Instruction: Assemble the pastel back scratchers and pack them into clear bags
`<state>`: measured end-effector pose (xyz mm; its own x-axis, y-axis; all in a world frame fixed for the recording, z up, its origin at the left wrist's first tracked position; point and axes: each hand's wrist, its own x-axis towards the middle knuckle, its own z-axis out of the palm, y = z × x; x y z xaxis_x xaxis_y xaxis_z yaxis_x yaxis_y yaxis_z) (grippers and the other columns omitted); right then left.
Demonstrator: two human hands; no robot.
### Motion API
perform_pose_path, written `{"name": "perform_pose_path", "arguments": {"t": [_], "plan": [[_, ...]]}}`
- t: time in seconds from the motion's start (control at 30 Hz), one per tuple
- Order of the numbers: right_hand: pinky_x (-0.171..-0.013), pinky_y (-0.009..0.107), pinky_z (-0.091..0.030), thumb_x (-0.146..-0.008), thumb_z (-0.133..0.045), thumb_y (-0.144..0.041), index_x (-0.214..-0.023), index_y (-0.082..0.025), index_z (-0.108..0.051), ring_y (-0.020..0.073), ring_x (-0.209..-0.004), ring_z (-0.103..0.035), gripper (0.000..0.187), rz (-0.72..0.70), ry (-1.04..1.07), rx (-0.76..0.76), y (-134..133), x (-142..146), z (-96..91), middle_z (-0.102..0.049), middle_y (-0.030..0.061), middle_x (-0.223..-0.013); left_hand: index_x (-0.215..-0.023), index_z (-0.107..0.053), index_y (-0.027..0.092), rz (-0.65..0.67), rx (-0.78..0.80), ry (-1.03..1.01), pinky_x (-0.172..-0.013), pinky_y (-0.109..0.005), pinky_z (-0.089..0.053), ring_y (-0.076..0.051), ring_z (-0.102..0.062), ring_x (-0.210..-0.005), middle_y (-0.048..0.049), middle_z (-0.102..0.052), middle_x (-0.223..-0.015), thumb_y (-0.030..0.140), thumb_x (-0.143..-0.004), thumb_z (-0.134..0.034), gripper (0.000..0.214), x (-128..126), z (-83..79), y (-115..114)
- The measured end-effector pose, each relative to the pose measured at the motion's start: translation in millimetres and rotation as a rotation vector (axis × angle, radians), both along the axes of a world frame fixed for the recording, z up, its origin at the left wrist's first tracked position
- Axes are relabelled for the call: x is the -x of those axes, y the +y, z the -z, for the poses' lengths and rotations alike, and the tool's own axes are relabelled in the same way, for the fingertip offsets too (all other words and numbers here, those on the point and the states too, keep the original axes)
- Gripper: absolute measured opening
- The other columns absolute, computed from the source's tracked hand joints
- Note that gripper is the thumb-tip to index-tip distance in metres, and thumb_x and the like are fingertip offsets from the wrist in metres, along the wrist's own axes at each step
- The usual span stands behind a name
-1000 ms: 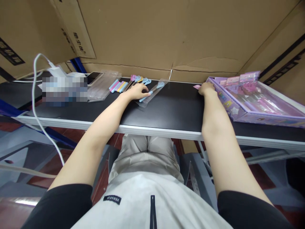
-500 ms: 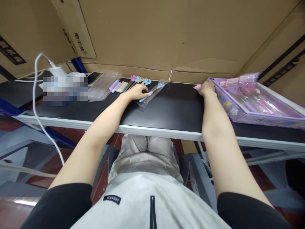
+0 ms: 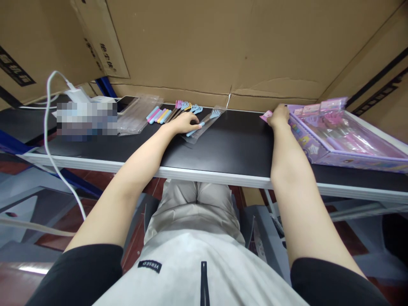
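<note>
From the head camera, looking down over my lap, both my arms stretched out across the black desk (image 3: 236, 144) toward its far edge, well apart from each other.

My left hand (image 3: 185, 122) lay palm down with the fingers loosely spread, unclenched and gripping nothing. It pressed on the near end of a clear plastic sleeve (image 3: 194, 137) that lay slanted near the middle of the far edge. Inside the sleeve was a blue fork (image 3: 208, 119), its tines pointing toward the far edge and its handle tip showing just past my fingertips. Just beyond my left hand, along the far edge, ran a row of loose coloured forks (image 3: 178, 108) in pink, yellow and blue. Left of that row lay a stack of empty clear sleeves (image 3: 137, 112), then a phone (image 3: 126, 102), and a white charger cable (image 3: 47, 127) that looped over the desk's left end and hung below its front edge.

My right hand (image 3: 279, 115) was at the far edge toward the right end, fingers closed on a small pink slip (image 3: 266, 115) that stuck out on its left side. The hand touched the near left corner of an open purple box (image 3: 314, 148), which filled the right end of the desk and held pink packets. Cardboard cartons (image 3: 223, 46) stood just behind the far edge.
</note>
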<state>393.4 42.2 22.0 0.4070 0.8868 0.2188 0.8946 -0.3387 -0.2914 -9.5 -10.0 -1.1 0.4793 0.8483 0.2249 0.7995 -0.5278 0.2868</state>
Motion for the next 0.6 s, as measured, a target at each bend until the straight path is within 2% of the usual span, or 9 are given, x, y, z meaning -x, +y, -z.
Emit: {"name": "perform_pose_path", "arguments": {"t": [0.07, 0.13, 0.27, 0.37, 0.5, 0.6], "plan": [[-0.128, 0.039, -0.044, -0.104, -0.072, -0.017, -0.169, -0.009, -0.049, 0.0339, -0.160, -0.053, 0.070, 0.020, 0.026, -0.009, 0.0, -1.3, -1.6, -0.054, 0.0258, -0.169, -0.123, -0.085, 0.011, -0.008, 0.012, 0.007, -0.122, -0.042, -0.052, -0.034, -0.073, -0.133, -0.0200, -0.082, -0.136, 0.044, -0.099, -0.065, 0.046, -1.8, -2.3, -2.9], [-0.126, 0.037, -0.046, -0.106, -0.065, -0.010, -0.167, -0.009, -0.050, 0.0322, -0.159, -0.056, 0.064, 0.027, 0.063, -0.012, -2.5, -0.3, -4.9, -0.058, 0.0233, -0.167, -0.125, -0.085, 0.009, -0.007, 0.011, 0.017, -0.122, -0.042, -0.052, -0.034, -0.073, -0.133, -0.0206, -0.081, -0.137, 0.044, -0.099, -0.064, 0.049, -2.7, -3.5, -4.4], [-0.120, 0.029, -0.044, -0.109, -0.051, -0.002, -0.163, 0.000, -0.053, 0.0293, -0.153, -0.058, 0.054, 0.020, 0.178, -0.069, -8.4, 3.4, -10.7, -0.058, 0.0285, -0.166, -0.122, -0.086, 0.013, 0.009, -0.010, 0.021, -0.120, -0.044, -0.054, -0.034, -0.074, -0.130, -0.0173, -0.083, -0.134, 0.046, -0.098, -0.063, 0.047, -0.8, -0.9, -1.1], [-0.121, 0.030, -0.043, -0.110, -0.045, -0.002, -0.163, 0.000, -0.054, 0.0294, -0.154, -0.056, 0.054, 0.025, 0.184, -0.096, -7.9, 2.1, -10.1, -0.058, 0.0286, -0.166, -0.120, -0.087, 0.018, 0.021, -0.022, -0.001, -0.119, -0.043, -0.055, -0.032, -0.074, -0.129, -0.0141, -0.084, -0.133, 0.047, -0.098, -0.065, 0.043, 1.8, 2.4, 2.8], [-0.127, 0.041, -0.043, -0.117, -0.041, -0.015, -0.164, -0.002, -0.055, 0.0345, -0.159, -0.054, 0.051, 0.029, 0.152, -0.045, -1.7, -5.6, -4.5, -0.055, 0.0317, -0.168, -0.119, -0.088, 0.017, 0.020, -0.015, -0.021, -0.118, -0.040, -0.054, -0.032, -0.075, -0.128, -0.0145, -0.084, -0.132, 0.050, -0.099, -0.066, 0.044, 3.0, 3.1, 3.3], [-0.128, 0.046, -0.043, -0.121, -0.033, -0.029, -0.166, 0.000, -0.051, 0.0374, -0.160, -0.051, 0.057, 0.060, 0.124, -0.031, 3.8, -12.9, -2.1, -0.051, 0.0346, -0.170, -0.119, -0.087, 0.017, 0.012, -0.008, -0.020, -0.118, -0.040, -0.054, -0.032, -0.075, -0.127, -0.0154, -0.084, -0.133, 0.050, -0.099, -0.066, 0.045, 2.5, 2.3, 1.9]]}}
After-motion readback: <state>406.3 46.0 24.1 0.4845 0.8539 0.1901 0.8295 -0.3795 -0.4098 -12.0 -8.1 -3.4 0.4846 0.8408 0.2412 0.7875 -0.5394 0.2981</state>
